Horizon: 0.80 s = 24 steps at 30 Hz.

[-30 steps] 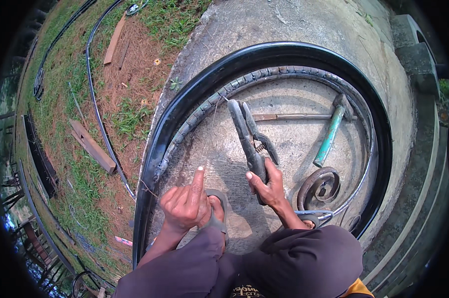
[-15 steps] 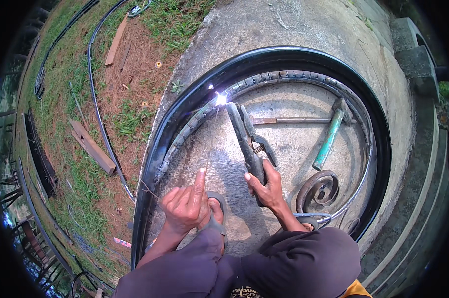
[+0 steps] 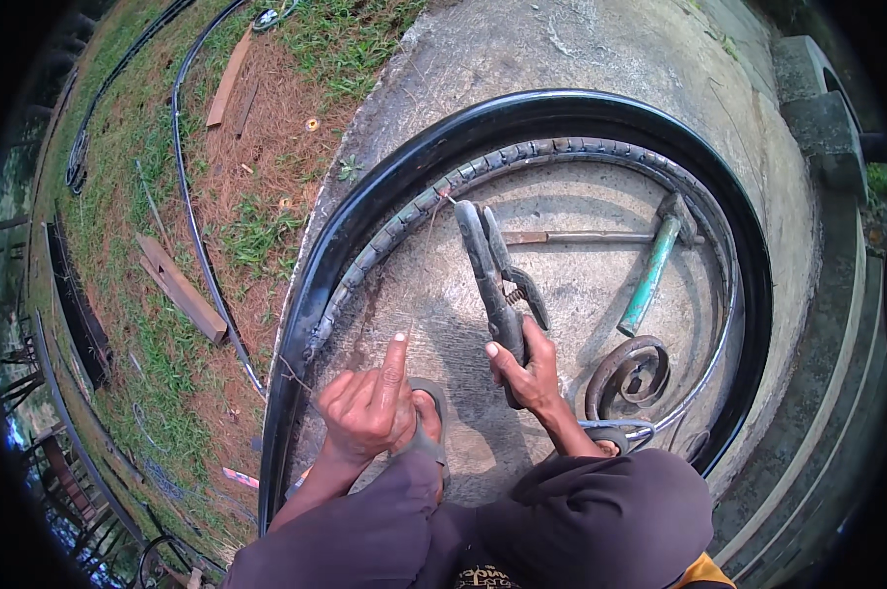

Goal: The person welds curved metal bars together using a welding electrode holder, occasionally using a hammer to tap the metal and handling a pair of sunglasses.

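My right hand (image 3: 532,371) is wrapped round the handle of a black welding electrode holder (image 3: 478,260) with a spring-loaded lever. From its jaws a short electrode stub (image 3: 450,199) reaches toward a ribbed, curved metal bar (image 3: 370,257). A small reddish spot shows on the bar by the stub's end; whether they touch is hard to tell. My left hand (image 3: 365,407) is near my left knee, index finger stretched out and the other fingers curled, with nothing seen in it. The bar curves along the inside of a large black curved rim (image 3: 311,285).
Inside the curve lie a green-handled hammer (image 3: 649,275), a thin metal rod (image 3: 581,238) and a rusty spiral piece (image 3: 600,383). Grass on the left holds wooden boards (image 3: 183,290) and a long black tube (image 3: 190,196). A concrete block (image 3: 821,128) stands at the right.
The bright welding arc and sparks have gone out. My right hand has shifted the electrode holder slightly to the right. My left hand has stayed in place.
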### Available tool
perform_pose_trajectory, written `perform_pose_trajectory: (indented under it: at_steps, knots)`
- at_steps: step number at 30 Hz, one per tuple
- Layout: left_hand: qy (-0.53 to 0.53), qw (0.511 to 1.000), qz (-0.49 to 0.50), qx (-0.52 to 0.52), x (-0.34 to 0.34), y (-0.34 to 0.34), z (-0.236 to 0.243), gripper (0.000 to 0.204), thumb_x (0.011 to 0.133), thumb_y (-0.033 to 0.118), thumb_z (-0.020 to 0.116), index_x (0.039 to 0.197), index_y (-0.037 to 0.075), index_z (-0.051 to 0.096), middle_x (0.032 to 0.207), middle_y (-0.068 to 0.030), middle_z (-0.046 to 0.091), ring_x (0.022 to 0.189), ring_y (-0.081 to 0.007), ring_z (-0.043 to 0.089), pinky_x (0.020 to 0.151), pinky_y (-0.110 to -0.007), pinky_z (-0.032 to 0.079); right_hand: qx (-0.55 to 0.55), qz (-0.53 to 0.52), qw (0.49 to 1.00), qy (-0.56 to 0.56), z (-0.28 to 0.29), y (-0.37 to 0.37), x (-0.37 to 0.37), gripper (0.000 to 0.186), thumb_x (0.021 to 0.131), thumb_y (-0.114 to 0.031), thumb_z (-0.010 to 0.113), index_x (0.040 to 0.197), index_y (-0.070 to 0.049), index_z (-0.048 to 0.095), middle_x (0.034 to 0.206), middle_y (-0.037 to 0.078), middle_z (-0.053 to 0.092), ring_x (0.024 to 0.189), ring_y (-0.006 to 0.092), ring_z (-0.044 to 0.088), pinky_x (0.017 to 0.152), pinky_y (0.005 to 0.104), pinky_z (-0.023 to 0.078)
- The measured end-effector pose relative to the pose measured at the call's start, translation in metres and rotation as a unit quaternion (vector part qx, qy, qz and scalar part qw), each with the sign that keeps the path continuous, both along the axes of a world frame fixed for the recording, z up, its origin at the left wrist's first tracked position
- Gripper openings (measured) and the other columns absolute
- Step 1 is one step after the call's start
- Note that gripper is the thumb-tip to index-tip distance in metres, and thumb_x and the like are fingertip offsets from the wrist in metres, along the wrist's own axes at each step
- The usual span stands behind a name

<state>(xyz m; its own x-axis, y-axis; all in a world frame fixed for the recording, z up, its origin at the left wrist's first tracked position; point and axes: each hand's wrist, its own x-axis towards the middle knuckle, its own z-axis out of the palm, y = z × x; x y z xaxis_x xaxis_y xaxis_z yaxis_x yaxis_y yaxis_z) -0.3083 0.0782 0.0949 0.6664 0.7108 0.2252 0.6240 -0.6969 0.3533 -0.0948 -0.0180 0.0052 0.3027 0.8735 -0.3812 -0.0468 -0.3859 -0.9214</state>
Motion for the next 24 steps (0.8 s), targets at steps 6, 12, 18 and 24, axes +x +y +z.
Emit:
perform_pose_trajectory:
  at_steps: [6,12,18,24]
  knots:
    - [0.005,1.0,0.007,-0.005,-0.002,-0.001,0.0,0.044,0.078,-0.004,0.068,0.122,-0.008,0.065,0.06,-0.0064,0.059,0.049,-0.0168,0.058,0.049,-0.031,0.041,0.013,0.019,1.0,-0.02,-0.001,0.003,-0.001,0.029,0.091,-0.024,0.071,0.098,0.0,0.056,0.063,0.005,0.059,0.05,0.0122,0.058,0.047,0.0296,0.045]
    - [-0.019,0.999,-0.008,0.032,-0.001,0.0,-0.017,0.056,0.073,0.007,0.063,0.127,-0.006,0.063,0.058,0.0006,0.05,0.045,-0.011,0.046,0.047,-0.029,0.033,0.003,-0.004,1.0,-0.011,0.002,0.002,0.002,0.03,0.091,-0.024,0.072,0.1,0.001,0.058,0.065,0.005,0.058,0.05,0.0111,0.057,0.047,0.029,0.044]
    - [-0.003,1.0,0.0,0.008,-0.001,0.0,-0.004,0.048,0.077,0.0,0.066,0.124,-0.007,0.064,0.062,-0.0041,0.058,0.048,-0.0148,0.054,0.049,-0.03,0.04,-0.002,0.006,1.0,-0.011,0.0,0.003,-0.001,0.03,0.091,-0.024,0.072,0.1,0.0,0.058,0.065,0.004,0.058,0.05,0.0114,0.057,0.047,0.0292,0.044]
    - [-0.002,1.0,0.002,-0.01,0.0,0.001,-0.003,0.043,0.08,-0.003,0.067,0.122,-0.007,0.064,0.064,-0.0068,0.061,0.05,-0.0165,0.057,0.05,-0.031,0.042,0.0,0.016,0.999,-0.028,-0.004,0.002,0.001,0.031,0.091,-0.025,0.072,0.1,0.0,0.058,0.064,0.004,0.058,0.05,0.012,0.057,0.047,0.03,0.044]
